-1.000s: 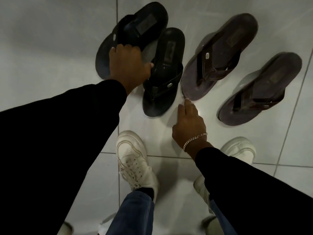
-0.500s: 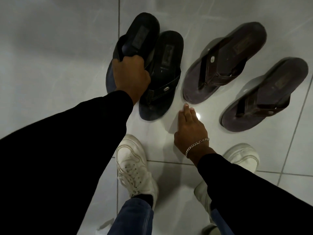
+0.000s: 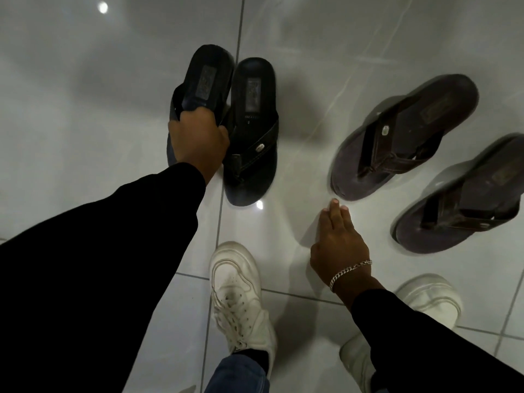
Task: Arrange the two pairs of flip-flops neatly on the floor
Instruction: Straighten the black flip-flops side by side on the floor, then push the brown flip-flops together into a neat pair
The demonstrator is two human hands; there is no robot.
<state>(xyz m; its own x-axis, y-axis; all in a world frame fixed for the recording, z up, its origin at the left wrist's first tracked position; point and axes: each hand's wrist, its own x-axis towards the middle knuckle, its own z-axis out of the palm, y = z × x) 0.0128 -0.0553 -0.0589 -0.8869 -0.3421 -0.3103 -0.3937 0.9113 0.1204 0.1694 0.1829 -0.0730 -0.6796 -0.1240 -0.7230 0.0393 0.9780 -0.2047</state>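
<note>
Two black flip-flops lie side by side on the tiled floor. My left hand grips the left black flip-flop around its strap; its toe end is hidden under my hand. The right black flip-flop lies flat against it, toe toward me. Two brown flip-flops lie further right, both slanted: the nearer-centre brown flip-flop and the far-right brown flip-flop, with a gap between them. My right hand rests on the floor, fingers together and extended, just short of the centre brown flip-flop's toe, holding nothing.
My feet in white sneakers stand close below the hands, the left sneaker and the right sneaker. Glossy grey floor tiles with grout lines stretch to the left and beyond the flip-flops.
My left hand has swung the left black flip-flop from a slant to lie parallel beside its partner. My right hand stays on the floor near the brown flip-flop's toe.
</note>
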